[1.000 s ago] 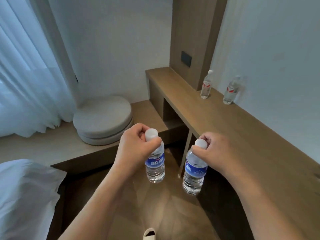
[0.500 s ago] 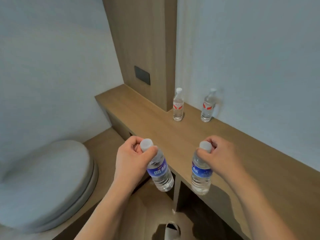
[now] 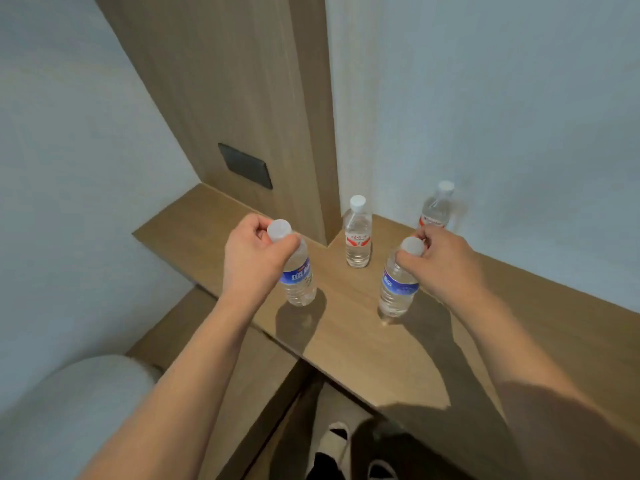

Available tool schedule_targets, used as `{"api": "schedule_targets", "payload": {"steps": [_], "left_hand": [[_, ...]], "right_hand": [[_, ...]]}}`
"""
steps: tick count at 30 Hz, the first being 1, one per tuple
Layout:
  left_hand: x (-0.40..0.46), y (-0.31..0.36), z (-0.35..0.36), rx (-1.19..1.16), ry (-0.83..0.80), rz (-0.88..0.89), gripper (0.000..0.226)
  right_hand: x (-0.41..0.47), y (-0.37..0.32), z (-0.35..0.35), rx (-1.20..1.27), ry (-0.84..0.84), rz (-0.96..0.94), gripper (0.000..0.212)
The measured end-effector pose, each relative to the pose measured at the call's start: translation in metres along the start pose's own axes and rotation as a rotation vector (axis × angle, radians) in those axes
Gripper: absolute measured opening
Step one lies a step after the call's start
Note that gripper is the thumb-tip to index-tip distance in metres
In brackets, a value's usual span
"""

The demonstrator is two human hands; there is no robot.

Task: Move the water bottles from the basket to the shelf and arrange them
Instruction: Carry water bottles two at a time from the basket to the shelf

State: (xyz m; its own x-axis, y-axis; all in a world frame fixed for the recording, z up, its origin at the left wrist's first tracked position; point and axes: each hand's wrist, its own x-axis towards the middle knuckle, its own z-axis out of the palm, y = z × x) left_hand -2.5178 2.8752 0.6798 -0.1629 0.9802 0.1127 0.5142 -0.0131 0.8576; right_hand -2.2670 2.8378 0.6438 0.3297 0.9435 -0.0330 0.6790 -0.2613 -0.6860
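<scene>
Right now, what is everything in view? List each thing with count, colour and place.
blue-label water bottles: 2, clear with white caps; left one and right one, each held by the neck over the shelf's front part.
red-label water bottles: 2, clear with white caps; one standing beside the wooden panel, one against the wall.
shelf: 1, light wood, along the wall.
wooden panel: 1, upright, with a dark plate.
round cushion: 1, grey, lower left.
slippers: pale, on the floor.
left hand: grips left bottle.
right hand: grips right bottle.

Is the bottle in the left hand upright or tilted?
Tilted: the left hand holds the blue-label bottle near its cap, base angled right.
</scene>
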Motion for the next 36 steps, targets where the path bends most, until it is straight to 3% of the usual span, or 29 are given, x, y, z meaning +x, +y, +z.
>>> {"api": "schedule_targets", "payload": {"steps": [9,14,17,22,25,28,31,36], "left_hand": [[0.1,-0.067,0.062,0.064,-0.174,-0.133,0.02],[0.118,-0.088,0.075,0.121,-0.248,-0.098,0.02],[0.128,-0.086,0.069,0.299,-0.317,-0.053,0.027],[0.136,-0.058,0.052,0.662,-0.561,-0.043,0.042],[0.129,-0.033,0.049,0.716,-0.478,0.146,0.046],[0.117,-0.005,0.062,0.541,-0.394,0.458,0.044],[0.097,0.014,0.095,0.376,-0.443,0.721,0.042],[0.047,0.033,0.165,0.357,-0.567,1.003,0.032]], "right_hand": [[0.064,0.006,0.049,-0.126,0.013,0.143,0.023],[0.071,0.016,0.07,0.022,0.053,0.198,0.021],[0.074,0.013,0.069,0.01,0.013,0.209,0.026],[0.065,0.001,0.06,0.048,-0.059,0.261,0.052],[0.057,-0.005,0.054,0.088,-0.047,0.248,0.049],[0.045,-0.006,0.045,0.06,0.025,0.253,0.063],[0.025,0.0,0.031,0.012,0.138,0.232,0.065],[-0.028,0.027,-0.01,-0.095,0.322,0.321,0.063]]}}
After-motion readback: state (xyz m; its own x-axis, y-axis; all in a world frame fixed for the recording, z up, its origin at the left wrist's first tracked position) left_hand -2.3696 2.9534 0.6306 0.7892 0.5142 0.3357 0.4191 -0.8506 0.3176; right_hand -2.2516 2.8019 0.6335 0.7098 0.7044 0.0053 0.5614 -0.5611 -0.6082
